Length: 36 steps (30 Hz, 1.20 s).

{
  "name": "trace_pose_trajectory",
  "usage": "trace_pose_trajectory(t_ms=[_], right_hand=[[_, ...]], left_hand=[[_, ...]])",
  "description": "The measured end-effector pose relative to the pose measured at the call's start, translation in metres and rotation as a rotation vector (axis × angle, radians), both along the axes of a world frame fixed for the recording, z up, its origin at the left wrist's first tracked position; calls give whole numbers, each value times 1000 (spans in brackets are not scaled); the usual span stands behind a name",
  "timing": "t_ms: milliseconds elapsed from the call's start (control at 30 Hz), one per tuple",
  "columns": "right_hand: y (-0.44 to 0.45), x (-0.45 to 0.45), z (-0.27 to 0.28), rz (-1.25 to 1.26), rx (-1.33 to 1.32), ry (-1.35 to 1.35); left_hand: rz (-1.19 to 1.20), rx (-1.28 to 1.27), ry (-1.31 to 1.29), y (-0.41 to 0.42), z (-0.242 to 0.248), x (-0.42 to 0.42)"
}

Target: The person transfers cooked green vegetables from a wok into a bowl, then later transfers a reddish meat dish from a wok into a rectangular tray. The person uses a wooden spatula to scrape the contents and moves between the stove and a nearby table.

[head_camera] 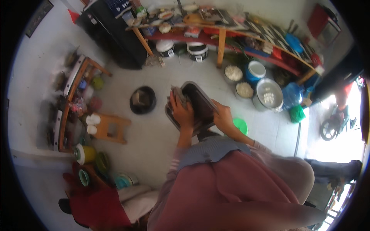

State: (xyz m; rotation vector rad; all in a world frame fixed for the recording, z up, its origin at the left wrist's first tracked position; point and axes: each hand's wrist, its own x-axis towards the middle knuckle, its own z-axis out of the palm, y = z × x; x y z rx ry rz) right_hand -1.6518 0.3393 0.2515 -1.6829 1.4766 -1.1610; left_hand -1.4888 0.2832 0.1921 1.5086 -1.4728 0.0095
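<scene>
My left hand (pixel 182 112) presses a crumpled greyish cloth (pixel 180 96) against the inside of a dark rectangular metal pan (pixel 202 108), near its left side. The pan is held tilted in front of me, above the floor. My right hand (pixel 223 117) grips the pan's right rim, with the thumb near the edge. Part of the pan's inside is hidden behind my left hand and the cloth. To the left, a round black basin (pixel 143 100) stands on the floor with a brownish block-like thing in it.
A wooden stool (pixel 111 128) with white cups stands left. At the right are bowls of pale food (pixel 244 90), a large metal pot (pixel 268 95) and a green basin (pixel 240 126). A laden wooden table (pixel 222 43) runs along the back. A person in red (pixel 98 208) is at lower left.
</scene>
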Motion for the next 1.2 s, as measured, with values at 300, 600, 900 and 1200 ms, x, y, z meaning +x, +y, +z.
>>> trace_pose_trajectory(t_ms=[300,600,900,1200], right_hand=[[-224,-18,24,-244,-368,-99],[-409,5,4,-274,-168,-187],[-625,-15,-77,-585,267,-617],[-733,-21,-132,-574,566,-970]], left_hand=[[-70,316,-58,-233,-19,9],[-267,1031,-202,-370,1,10],[-211,854,199,-588,14,92],[-513,1117,642,-753,-24,106]])
